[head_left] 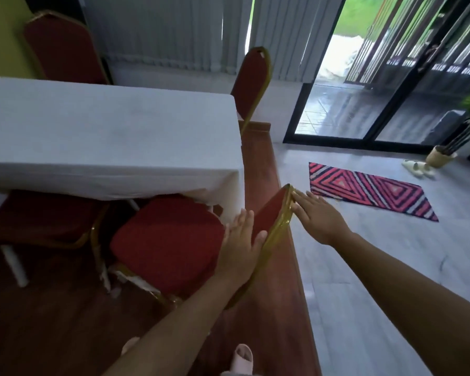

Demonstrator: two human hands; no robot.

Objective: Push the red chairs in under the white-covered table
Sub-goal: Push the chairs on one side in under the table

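Indoors, white-covered table on dark wood floor.

Both arms reached forward, hands flat.
The left hand and right hand had fingers extended, palms open.

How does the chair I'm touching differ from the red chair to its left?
The touched chair has its seat mostly outside the tablecloth, with both hands on its backrest; the left chair sits further under, untouched. Both have red padding and gold frames.
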